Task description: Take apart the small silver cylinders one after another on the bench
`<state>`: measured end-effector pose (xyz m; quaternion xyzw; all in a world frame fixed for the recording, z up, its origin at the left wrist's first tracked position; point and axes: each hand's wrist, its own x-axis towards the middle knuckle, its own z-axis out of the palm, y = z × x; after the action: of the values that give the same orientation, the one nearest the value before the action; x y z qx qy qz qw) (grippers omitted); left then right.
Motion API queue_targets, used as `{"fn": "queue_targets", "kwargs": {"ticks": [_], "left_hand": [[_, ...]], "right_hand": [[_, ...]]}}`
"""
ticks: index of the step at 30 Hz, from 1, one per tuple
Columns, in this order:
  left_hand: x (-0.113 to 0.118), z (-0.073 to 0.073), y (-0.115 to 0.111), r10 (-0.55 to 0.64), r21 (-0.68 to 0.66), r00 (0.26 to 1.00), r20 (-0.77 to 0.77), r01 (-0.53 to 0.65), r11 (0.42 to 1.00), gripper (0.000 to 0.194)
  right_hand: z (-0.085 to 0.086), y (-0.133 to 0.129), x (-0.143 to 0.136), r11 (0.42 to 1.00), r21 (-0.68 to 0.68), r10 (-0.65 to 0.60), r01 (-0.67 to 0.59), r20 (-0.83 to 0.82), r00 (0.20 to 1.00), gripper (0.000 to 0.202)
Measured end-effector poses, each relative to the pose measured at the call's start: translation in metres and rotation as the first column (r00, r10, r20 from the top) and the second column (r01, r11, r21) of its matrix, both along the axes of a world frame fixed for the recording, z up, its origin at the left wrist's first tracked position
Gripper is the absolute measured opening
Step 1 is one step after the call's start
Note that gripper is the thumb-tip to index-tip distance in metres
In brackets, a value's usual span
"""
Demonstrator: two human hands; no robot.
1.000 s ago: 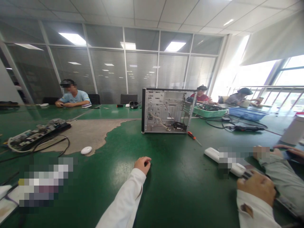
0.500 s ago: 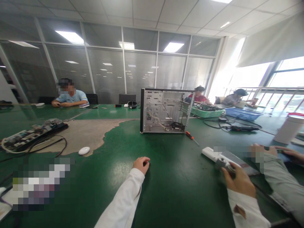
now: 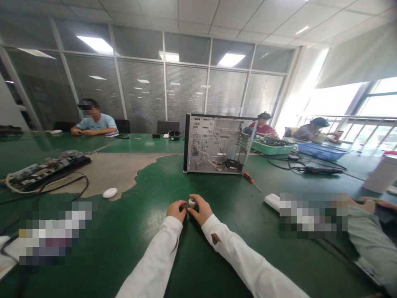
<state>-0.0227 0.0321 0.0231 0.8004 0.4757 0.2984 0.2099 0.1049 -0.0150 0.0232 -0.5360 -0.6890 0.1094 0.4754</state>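
Note:
My right hand is closed around a small grey cylinder with a pale round top, held just above or on the green table; I cannot tell its exact kind. Right beside it, on the left, my left hand has its fingers curled together near the cylinder. Whatever the left fingers hold, if anything, is hidden. Beyond both hands stands an open computer case, its metal inside and loose cables showing. A screwdriver with an orange handle lies by the case's lower right corner.
A white oval thing and a long board of electronics with cables lie left. Green and blue baskets stand back right. A white power strip and another person's sleeve are right. Other people sit across the table.
My right hand has moved left from beside the power strip to the middle, carrying the grey cylinder to my left hand. The left hand has shifted slightly left.

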Motion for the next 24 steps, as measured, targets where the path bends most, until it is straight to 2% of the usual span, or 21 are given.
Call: {"fn": "queue_targets", "kwargs": {"ticks": [4, 6, 10, 14, 18, 24], "left_hand": [[0.002, -0.001, 0.002, 0.016, 0.001, 0.999, -0.05, -0.016, 1.0, 0.026], [0.003, 0.0, 0.002, 0.004, 0.009, 0.996, -0.087, -0.003, 1.0, 0.028], [0.005, 0.001, -0.003, -0.016, 0.02, 0.991, -0.133, 0.019, 1.0, 0.04], [0.008, 0.002, -0.011, -0.052, 0.022, 0.99, -0.131, 0.056, 0.998, 0.058], [0.01, 0.002, -0.013, -0.061, 0.01, 0.987, -0.149, 0.063, 0.998, 0.054], [0.011, 0.003, -0.012, -0.035, 0.023, 0.986, -0.161, 0.039, 0.999, 0.043]], "right_hand": [[-0.016, 0.002, 0.004, 1.0, -0.017, 0.019, -0.02, -0.082, 0.996, 0.075], [-0.018, -0.002, 0.006, 0.999, -0.014, 0.03, -0.032, -0.11, 0.993, 0.079], [-0.013, -0.009, 0.007, 0.999, 0.004, 0.042, -0.042, -0.153, 0.987, 0.061], [-0.003, -0.013, 0.009, 0.999, 0.019, 0.032, -0.031, -0.07, 0.997, 0.043], [0.0, -0.014, 0.009, 1.0, 0.02, 0.007, -0.007, -0.004, 1.0, 0.039], [0.0, -0.014, 0.009, 1.0, 0.007, 0.012, -0.012, 0.008, 1.0, 0.041]]}}
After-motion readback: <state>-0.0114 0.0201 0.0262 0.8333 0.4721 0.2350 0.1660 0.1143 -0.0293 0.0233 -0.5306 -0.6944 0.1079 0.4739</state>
